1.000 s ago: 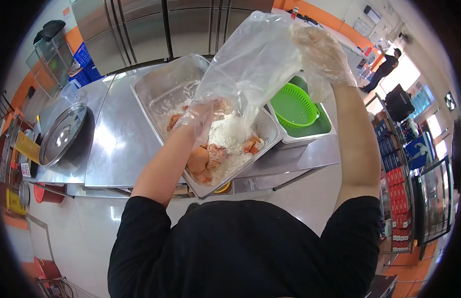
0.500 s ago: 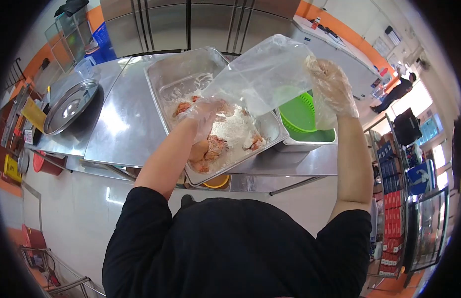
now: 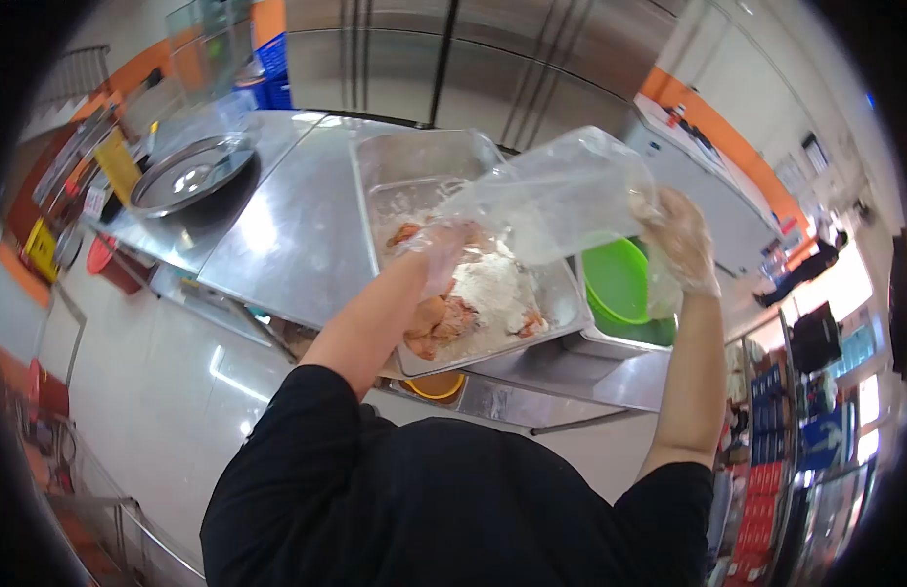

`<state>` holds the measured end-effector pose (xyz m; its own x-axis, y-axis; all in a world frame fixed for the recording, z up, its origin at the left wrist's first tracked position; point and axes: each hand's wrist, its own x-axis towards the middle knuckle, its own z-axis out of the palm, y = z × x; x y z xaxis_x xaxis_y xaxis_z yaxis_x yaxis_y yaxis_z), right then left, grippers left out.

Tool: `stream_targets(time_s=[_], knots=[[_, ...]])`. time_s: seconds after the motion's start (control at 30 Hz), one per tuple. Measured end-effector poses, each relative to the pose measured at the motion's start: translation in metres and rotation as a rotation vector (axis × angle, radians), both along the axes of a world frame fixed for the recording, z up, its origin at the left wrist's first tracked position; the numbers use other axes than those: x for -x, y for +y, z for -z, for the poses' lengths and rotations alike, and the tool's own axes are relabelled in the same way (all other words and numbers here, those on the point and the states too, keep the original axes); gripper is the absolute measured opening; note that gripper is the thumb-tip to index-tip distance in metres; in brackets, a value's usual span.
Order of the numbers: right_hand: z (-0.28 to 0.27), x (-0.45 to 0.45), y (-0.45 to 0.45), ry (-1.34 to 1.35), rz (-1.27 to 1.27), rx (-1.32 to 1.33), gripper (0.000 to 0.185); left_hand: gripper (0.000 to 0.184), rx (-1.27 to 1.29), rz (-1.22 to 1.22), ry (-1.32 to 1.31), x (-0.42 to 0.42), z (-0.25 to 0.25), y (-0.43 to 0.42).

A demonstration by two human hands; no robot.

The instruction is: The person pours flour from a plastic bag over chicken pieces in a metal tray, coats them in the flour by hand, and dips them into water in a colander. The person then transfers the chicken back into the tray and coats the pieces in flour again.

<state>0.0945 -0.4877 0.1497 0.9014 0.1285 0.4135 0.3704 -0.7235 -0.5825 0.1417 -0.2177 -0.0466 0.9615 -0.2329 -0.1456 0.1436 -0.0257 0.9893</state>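
Observation:
A clear plastic bag (image 3: 561,191) is tilted over a deep steel tray (image 3: 367,186). My right hand (image 3: 680,235), in a clear disposable glove, is closed on the bag's raised right end. My left hand (image 3: 447,252), gloved too, is at the bag's lower left end above the tray and seems to pinch its edge; the fingertips are partly hidden. White flour (image 3: 492,289) lies heaped in the tray. Around it are raw meat pieces (image 3: 458,318), apparently chicken, partly dusted with flour.
A green basket (image 3: 615,284) sits in a steel container right of the tray. On the steel table (image 3: 267,220), a round metal tray (image 3: 194,176) lies at the left. An orange-yellow container (image 3: 436,385) shows below. A person (image 3: 807,271) is far right.
The camera view has shifted, so the whole scene sits lower and further right. Both hands keep about the same place on the bag. The flour heap looks larger.

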Motion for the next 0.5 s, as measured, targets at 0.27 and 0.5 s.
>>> stream_targets(time_s=[0.27, 0.5], knots=[[-0.001, 0.004, 0.018, -0.063, -0.006, -0.048, 0.024, 0.037, 0.039, 0.011, 0.027, 0.001, -0.002, 0.003], [0.013, -0.014, 0.003, -0.089, -0.059, -0.327, 0.032, 0.036, 0.115, 0.007, 0.055, -0.002, 0.006, 0.005]])
